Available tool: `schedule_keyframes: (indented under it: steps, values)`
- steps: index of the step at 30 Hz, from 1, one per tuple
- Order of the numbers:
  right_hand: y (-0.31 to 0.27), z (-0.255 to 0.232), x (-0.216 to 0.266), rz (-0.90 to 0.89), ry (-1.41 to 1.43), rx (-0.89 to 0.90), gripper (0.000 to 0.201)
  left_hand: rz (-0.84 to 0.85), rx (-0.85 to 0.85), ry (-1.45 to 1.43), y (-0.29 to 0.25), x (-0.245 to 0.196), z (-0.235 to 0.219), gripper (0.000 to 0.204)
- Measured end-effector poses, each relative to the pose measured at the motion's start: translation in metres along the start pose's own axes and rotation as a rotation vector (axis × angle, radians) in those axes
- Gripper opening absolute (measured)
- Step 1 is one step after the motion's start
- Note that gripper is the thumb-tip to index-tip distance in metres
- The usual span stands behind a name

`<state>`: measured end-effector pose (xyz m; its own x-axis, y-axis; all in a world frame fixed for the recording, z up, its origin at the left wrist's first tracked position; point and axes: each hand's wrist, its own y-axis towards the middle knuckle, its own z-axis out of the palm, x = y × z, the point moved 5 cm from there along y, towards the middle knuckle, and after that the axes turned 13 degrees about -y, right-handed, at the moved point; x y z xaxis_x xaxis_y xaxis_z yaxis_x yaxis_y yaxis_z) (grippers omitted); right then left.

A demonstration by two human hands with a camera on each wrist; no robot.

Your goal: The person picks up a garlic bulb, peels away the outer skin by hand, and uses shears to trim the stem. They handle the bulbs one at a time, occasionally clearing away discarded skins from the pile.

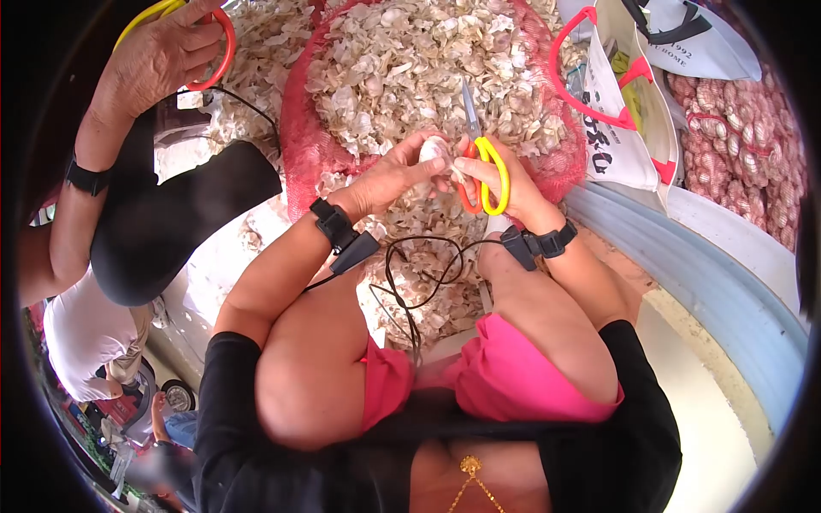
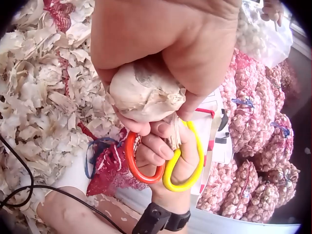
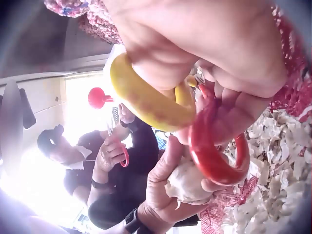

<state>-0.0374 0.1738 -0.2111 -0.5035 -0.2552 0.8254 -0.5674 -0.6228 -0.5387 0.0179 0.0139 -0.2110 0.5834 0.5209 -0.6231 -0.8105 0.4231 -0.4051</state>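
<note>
A whitish garlic bulb with a short dry stalk is held in the fingers of my left hand. My right hand holds a pair of scissors with one yellow and one red handle loop. Their blades point away from me, over the heap of peelings. In the left wrist view, the right thumb and fingertips are right at the garlic's stalk, just under the bulb. Both hands meet in front of my knees.
Dry garlic skins fill a red mesh sack before me. A white bag stands right, near mesh sacks of garlic. Black cables hang between my wrists. Another person's hand holds scissors at left.
</note>
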Motion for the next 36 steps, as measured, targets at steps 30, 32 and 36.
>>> schedule_keyframes:
  steps: [30, 32, 36]
  values:
    - [-0.016, 0.008, 0.016, -0.316, -1.038, -0.345, 0.041, -0.043, -0.215, -0.281, 0.001, 0.01, -0.014, 0.031]
    - [-0.02, 0.008, 0.023, -0.343, -1.038, -0.362, 0.037, -0.066, -0.22, -0.247, 0.002, 0.012, -0.015, 0.03]
    - [-0.025, -0.004, 0.013, -0.283, -1.066, -0.334, 0.033, -0.005, -0.322, -0.235, 0.001, 0.005, -0.012, 0.028]
